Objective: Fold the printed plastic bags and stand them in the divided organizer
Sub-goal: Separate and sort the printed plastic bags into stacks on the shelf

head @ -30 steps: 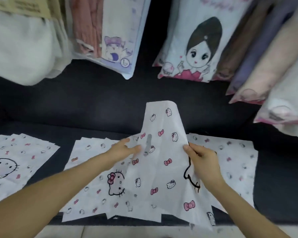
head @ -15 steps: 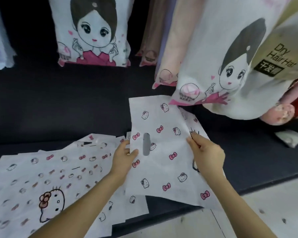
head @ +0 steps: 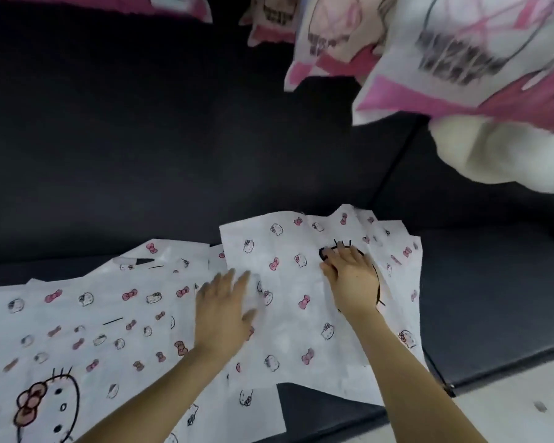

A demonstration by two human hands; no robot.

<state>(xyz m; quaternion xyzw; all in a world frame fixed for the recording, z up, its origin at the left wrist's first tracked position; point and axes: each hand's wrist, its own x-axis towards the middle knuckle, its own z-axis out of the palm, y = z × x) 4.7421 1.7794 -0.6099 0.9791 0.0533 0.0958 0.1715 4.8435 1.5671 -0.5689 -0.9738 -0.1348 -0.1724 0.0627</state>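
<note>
Both my hands lie flat, fingers straight and holding nothing, pressing down on one printed plastic bag [head: 288, 247]. My left hand [head: 221, 311] rests palm down on its left edge, fingers fanned and slightly blurred. My right hand [head: 349, 279] is flat on the bag's middle, covering part of a large cat face drawn in a thick black outline, with three short whisker strokes showing just past my fingertips.

The bag is a thin, matte white rectangular sheet, lightly creased, scattered with small pink bows and tiny outlined cat heads. It lies tilted, near the front edge of the dark seat [head: 480, 298], on top of a few more bags of the same print whose corners fan out beyond its far and right edges. Its right edge reaches the seam between two cushions.

To the left, a loose spread of the same bags [head: 93, 327] covers the seat up to the picture's left edge. One of them shows a die-cut slot handle, another a big cat face with a pink bow.

The seat and its backrest [head: 141, 139] are smooth, soft-looking and near black. Puffy white and pink plastic-wrapped packs [head: 461, 59] hang over the far right corner, their lettering too blurred to read. A pale floor [head: 525, 414] shows beyond the seat's front edge.
</note>
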